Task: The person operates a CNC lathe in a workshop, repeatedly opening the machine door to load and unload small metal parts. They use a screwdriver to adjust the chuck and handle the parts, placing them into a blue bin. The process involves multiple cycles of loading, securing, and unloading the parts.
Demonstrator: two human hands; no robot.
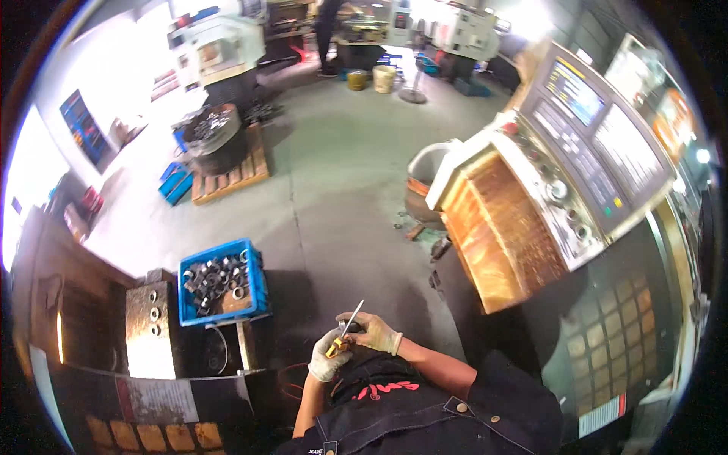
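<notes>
Workshop floor: grey-green floor runs through the middle of the room, with machines around it and a bystander in dark clothing at the far end.
Far side: a pale bucket stands just beside a yellow bucket.
Upper left: a pale machine stands behind a dark drum heaped with metal bits; the drum rests on a wooden pallet, with small blue bins beside it.
Right side: a control panel with a lit screen leans over a brown-stained ledge.
Worktop: three metal rings sit in a row on the pale worktop at left.
Blue crate: just beside it, the open crate holds many loose metal rings and fittings, well apart from both hands.
Left hand: gloved, the left hand has its fingers curled around the handle of a yellow-handled tool.
Tool shaft: thin and straight, it sticks up out of the grip, slanting rightward between the two hands.
Right hand: also gloved, the right hand pinches a small dark piece at its fingertips, close in front of the wearer's dark clothing.
Contact: the shaft crosses at the dark piece; whether they touch, I cannot tell.
</notes>
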